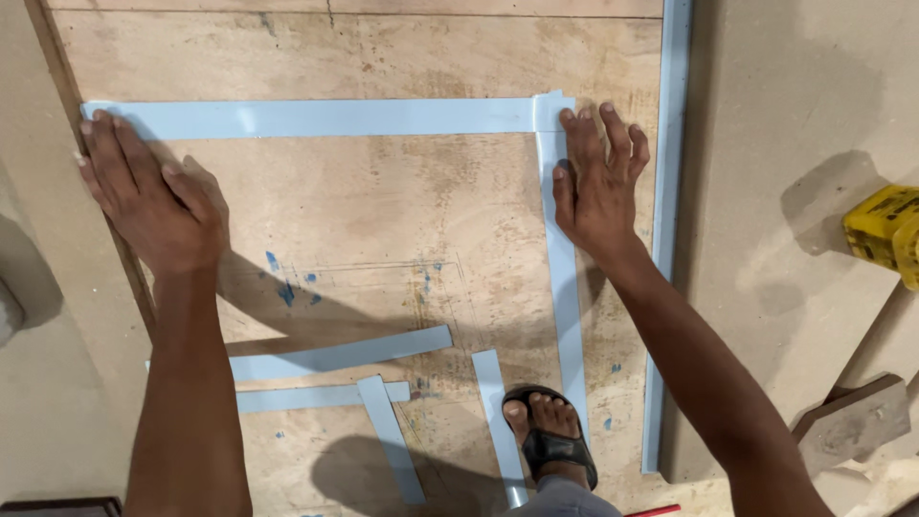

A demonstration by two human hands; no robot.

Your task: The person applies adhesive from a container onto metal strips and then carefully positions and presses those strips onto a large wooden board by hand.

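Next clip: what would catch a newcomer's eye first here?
Two pale blue strips meet in a corner on the brown board: the long strip across the top, the upright strip running down. The left hand presses the long strip's left end, the right hand the corner. A sandalled foot stands below.

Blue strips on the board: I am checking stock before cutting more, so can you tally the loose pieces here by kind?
Light blue strips: 7, among them the horizontal top strip, the vertical strip and the long edge strip
Yellow tool: 1
Wooden offcut block: 1
Total: 9
The left hand presses the top strip's end; the right hand presses the corner.
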